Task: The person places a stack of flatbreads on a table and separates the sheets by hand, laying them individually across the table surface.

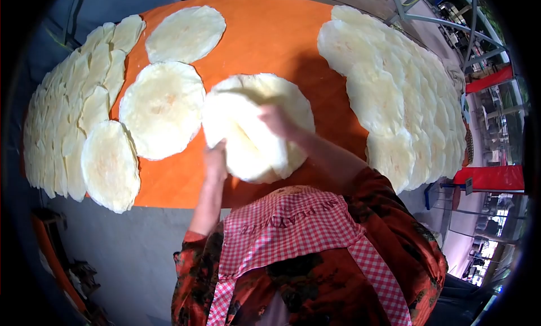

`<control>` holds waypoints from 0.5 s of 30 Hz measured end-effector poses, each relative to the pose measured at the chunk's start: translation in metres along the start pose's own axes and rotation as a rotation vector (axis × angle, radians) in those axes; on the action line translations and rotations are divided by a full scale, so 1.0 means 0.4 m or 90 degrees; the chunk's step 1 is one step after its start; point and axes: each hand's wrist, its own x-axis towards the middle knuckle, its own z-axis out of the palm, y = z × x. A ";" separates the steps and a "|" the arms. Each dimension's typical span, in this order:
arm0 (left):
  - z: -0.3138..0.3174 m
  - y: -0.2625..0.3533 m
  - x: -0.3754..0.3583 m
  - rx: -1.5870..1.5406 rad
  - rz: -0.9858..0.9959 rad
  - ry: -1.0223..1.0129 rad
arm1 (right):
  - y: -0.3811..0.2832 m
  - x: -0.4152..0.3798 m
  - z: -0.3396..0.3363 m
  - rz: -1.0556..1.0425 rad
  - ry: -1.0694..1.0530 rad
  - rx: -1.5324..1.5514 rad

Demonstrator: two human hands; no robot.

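A thin round flatbread (239, 126) is raised and partly folded between my two hands, blurred by motion. My left hand (216, 158) is closed on its lower left edge. On its right side is my right hand (275, 122), smeared by motion but closed at the bread's edge. Beneath it lies another round flatbread (296, 111), which shows to the right and at the top. A flat round flatbread (160, 109) sits just left of my hands, and one more flatbread (186, 34) is farther back on the orange table (270, 32).
Many overlapping flatbreads (403, 95) cover the table's right side. Tight overlapping rows of flatbreads (67, 117) fill the left end, with a flatbread (110, 165) hanging slightly past the front edge. A metal frame (439, 21) stands beyond the right corner.
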 end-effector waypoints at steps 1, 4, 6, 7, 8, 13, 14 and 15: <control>-0.049 -0.005 0.023 -0.041 0.030 0.007 | 0.003 0.004 -0.098 0.091 -0.001 0.038; -0.241 -0.017 0.085 -0.061 0.059 0.080 | 0.042 -0.021 -0.348 0.304 0.062 0.233; -0.359 -0.037 0.107 -0.020 0.030 0.181 | 0.117 -0.036 -0.454 0.265 0.117 0.117; -0.398 -0.037 0.106 0.014 0.003 0.225 | 0.165 -0.043 -0.481 0.235 0.160 0.062; -0.440 -0.049 0.109 -0.011 0.024 0.201 | 0.206 -0.050 -0.511 0.276 0.146 0.035; -0.401 -0.013 -0.001 -0.085 -0.013 0.123 | 0.419 0.051 -0.488 0.160 0.097 -0.356; -0.385 -0.010 -0.015 -0.096 -0.008 0.068 | 0.376 0.112 -0.452 0.249 0.059 -0.417; -0.391 -0.019 -0.023 -0.107 -0.001 0.015 | 0.351 0.148 -0.449 0.122 0.080 -0.387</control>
